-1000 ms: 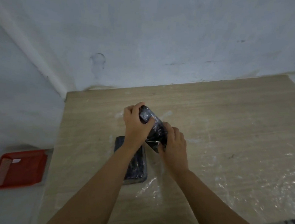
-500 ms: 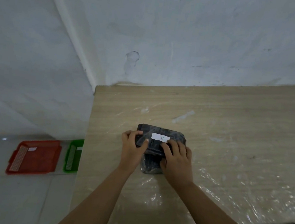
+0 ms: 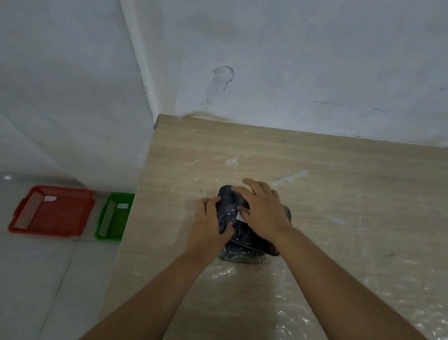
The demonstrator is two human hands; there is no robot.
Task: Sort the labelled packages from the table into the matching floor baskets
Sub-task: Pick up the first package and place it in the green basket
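Observation:
A dark plastic-wrapped package (image 3: 227, 210) lies on top of a second dark package (image 3: 243, 252) on the wooden table (image 3: 350, 179). My left hand (image 3: 208, 222) grips the top package's left edge. My right hand (image 3: 262, 210) lies flat over its top, fingers spread, covering most of its white label (image 3: 240, 217). On the floor to the left stand a red basket (image 3: 53, 211) and a green basket (image 3: 113, 216), each with a white label; the table edge hides part of the green one.
Clear plastic film (image 3: 368, 302) covers the table's near right part. The table stands against a white wall (image 3: 280, 53) in a corner. Grey floor tiles (image 3: 35, 275) spread to the left of the table.
The view has swung left, showing more of the green basket. My right hand moved from the package's near edge onto its top, hiding most of the label. My left hand still holds the left edge.

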